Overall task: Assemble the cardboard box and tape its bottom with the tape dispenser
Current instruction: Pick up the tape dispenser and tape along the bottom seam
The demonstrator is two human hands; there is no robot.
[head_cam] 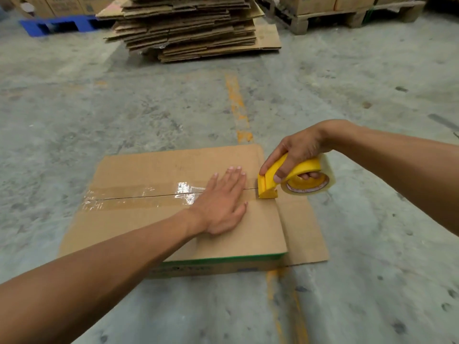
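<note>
While the head view is the only 1 on offer, it shows the relation that matters plainly: the cardboard box (173, 214) lies bottom-up on the concrete floor (74, 108), and its centre seam runs left to right, straight toward the right grip. The right hand (295, 150) is wrapped round the yellow tape dispenser (293, 180), with fingers curled through the roll's core and the forefinger along the top of the handle. The dispenser's blade end touches the box at the seam's right end, just short of the box edge. Clear tape (139, 194) already covers the seam from its left end up to the left hand (223, 202), which lies flat, fingers straight, pressing the flaps down just left of the dispenser. Between the 2 hands a short stretch of seam shows bare; whether tape spans it I cannot tell.

By my reading, the strip is nearly laid, and the coming move belongs to the right grip, the nearer one: carry the dispenser rightward along the seam's axis, over the box edge, then cut.

Beyond both hands stands a stack of flattened cartons (191, 26).
</note>
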